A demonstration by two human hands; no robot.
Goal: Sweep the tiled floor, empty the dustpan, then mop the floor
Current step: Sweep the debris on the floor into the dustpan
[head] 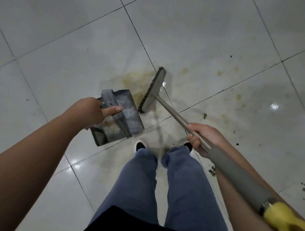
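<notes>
A grey dustpan [128,116] stands on the white tiled floor [59,56] just in front of my feet. My left hand [92,111] grips its upright handle, with the forefinger laid along it. My right hand [200,137] grips the metal shaft of a broom [168,105], whose grey foam sleeve and yellow end loop run back along my right forearm. The flat grey broom head [152,89] sits on the floor right beside the dustpan's open mouth, on a yellowish smear [135,76].
Yellow-green stains and dark crumbs of debris [213,171] are scattered over the tiles to the right. My legs in blue trousers and dark shoes [140,145] stand just behind the dustpan. The tiles to the left and far side are glossy and bare.
</notes>
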